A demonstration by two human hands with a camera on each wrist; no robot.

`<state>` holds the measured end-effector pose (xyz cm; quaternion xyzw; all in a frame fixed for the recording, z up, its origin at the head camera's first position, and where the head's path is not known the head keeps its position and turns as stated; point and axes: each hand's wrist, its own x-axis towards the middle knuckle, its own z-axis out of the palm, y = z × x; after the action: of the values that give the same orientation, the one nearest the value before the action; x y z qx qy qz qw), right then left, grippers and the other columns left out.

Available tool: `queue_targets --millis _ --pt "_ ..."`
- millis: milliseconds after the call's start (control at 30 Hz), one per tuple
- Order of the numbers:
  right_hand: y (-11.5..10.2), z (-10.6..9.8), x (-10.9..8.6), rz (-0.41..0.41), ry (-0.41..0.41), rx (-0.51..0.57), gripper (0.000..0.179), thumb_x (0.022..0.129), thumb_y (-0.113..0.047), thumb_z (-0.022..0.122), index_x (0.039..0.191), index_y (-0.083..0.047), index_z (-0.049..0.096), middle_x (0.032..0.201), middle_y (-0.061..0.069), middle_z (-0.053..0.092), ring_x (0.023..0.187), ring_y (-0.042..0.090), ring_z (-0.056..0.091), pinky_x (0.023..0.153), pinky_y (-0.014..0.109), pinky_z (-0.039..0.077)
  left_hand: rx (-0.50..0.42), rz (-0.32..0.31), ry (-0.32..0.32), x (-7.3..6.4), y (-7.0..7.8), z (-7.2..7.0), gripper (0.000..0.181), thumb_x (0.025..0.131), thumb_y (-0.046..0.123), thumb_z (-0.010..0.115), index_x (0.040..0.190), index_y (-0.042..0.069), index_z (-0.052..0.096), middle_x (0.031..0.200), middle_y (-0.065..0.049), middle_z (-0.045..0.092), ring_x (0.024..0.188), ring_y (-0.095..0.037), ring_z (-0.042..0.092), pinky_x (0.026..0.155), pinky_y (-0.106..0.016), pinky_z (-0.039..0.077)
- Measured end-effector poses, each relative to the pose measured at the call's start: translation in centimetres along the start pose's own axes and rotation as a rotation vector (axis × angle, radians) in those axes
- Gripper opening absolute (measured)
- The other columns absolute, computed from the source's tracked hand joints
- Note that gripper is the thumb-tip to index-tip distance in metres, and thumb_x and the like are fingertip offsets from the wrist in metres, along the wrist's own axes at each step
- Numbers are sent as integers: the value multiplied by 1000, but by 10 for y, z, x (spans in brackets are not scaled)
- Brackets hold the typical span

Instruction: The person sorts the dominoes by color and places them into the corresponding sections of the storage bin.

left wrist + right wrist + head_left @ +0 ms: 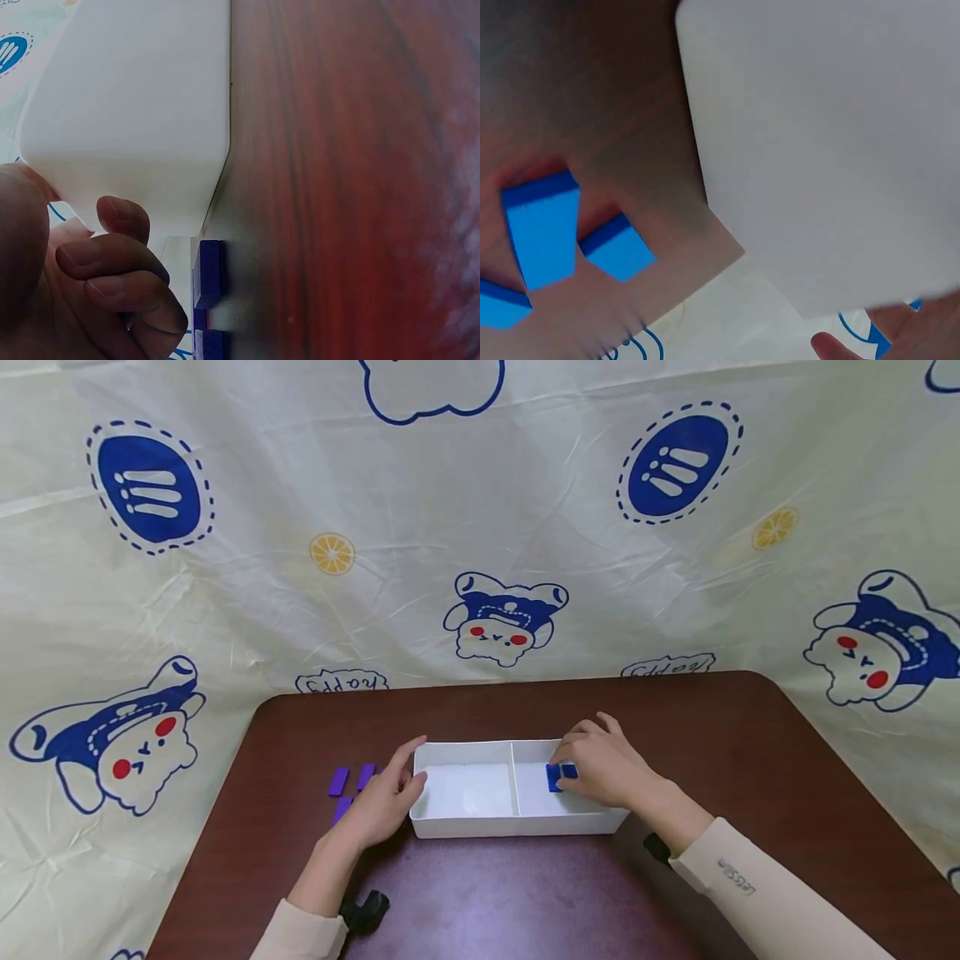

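A white two-compartment box (465, 827) sits on the table. My left hand (386, 802) holds its left end, with thumb and index finger at the rim; the left wrist view shows the other fingers (124, 217) curled by the end wall. Over the right compartment, my right hand (603, 764) pinches a blue block (553, 778) between thumb and fingers. A second blue patch (570, 771) shows in the gap of that hand; whether it is a separate block I cannot tell. In the right wrist view the box wall (817, 150) hides most of that hand.
Several purple blocks (339, 782) lie left of the box, partly behind the left hand. Blue blocks (544, 232) lie on the table beside the box's right end, hidden from the head view. A printed curtain (405, 610) hangs behind the brown table (465, 902).
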<state>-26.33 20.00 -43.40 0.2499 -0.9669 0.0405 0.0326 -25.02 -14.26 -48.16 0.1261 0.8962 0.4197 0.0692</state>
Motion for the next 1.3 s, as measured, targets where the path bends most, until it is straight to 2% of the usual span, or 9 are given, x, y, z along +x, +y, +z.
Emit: queue_targets --millis 200,433,733,1300 --pt "3 -11 -4 5 26 21 26 76 -34 81 99 -23 78 104 -5 73 111 23 56 107 65 19 5 -4 -3 -2 0 2 57 100 33 52 150 39 26 68 3 47 52 -8 36 49 -25 32" --pt "16 -29 -11 52 47 74 29 78 -32 79 105 -23 76 106 -4 72 113 25 56 107 65 20 -9 -5 -11 0 3 2 57 100 33 52 148 46 25 68 2 48 52 -9 36 48 -25 31" --pt "36 -43 -20 113 68 112 32 81 -30 78 112 -24 72 110 0 70 109 26 61 103 60 28 -17 -9 -21 -1 2 1 57 100 32 51 151 38 25 68 1 47 52 -10 36 49 -25 32" --pt "64 -43 -33 172 30 114 37 87 -31 71 121 -18 67 121 9 67 115 34 58 98 62 32 -12 -21 -18 -1 0 -2 57 100 32 51 150 41 25 69 1 47 53 -10 36 48 -26 31"
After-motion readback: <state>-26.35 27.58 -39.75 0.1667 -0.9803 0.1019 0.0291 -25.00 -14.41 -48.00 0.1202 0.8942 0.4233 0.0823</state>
